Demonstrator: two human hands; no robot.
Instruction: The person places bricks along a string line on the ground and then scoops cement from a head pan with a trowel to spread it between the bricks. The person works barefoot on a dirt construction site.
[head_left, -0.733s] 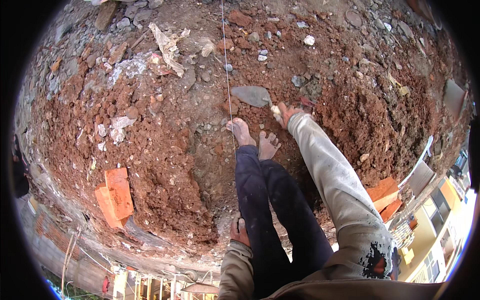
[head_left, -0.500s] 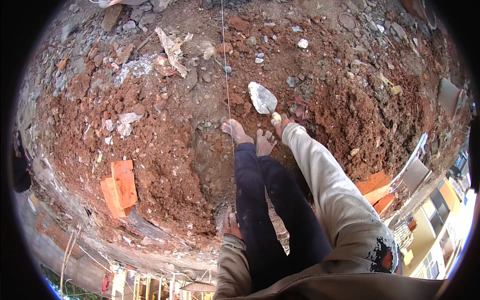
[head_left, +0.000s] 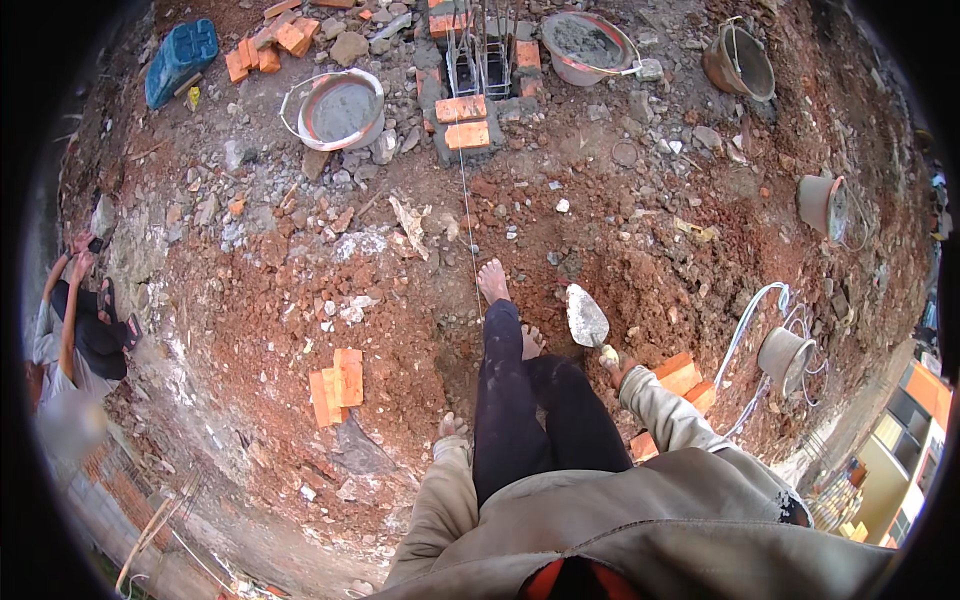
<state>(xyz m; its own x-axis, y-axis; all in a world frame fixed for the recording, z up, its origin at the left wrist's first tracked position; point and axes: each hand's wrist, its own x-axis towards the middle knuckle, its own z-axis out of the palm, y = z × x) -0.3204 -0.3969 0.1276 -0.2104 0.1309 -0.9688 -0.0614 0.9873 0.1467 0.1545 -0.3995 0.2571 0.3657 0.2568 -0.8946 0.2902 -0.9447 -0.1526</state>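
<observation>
Ground: reddish crumbly soil and stones, all round the brick pier.
Other person: low down at far left, well apart from the pier.
Brick pier: orange bricks and grey mortar about upright metal bars.
Mortar buckets: one left of the pier, one right of it, both holding grey mix.
Blue container: left of the pier, past the left bucket.
Loose bricks: one group this side of the pier and leftward, another this side and rightward.
Trowel: this side of the pier, to its right, blade pointing away from the wearer.
Right hand: right of the pier, this side; fingers clamped on the trowel's handle.
Left hand: straight this side of the pier, beside the left leg; cannot tell whether its fingers are apart or together.
String: thin, pale, running from the pier toward the wearer.
</observation>
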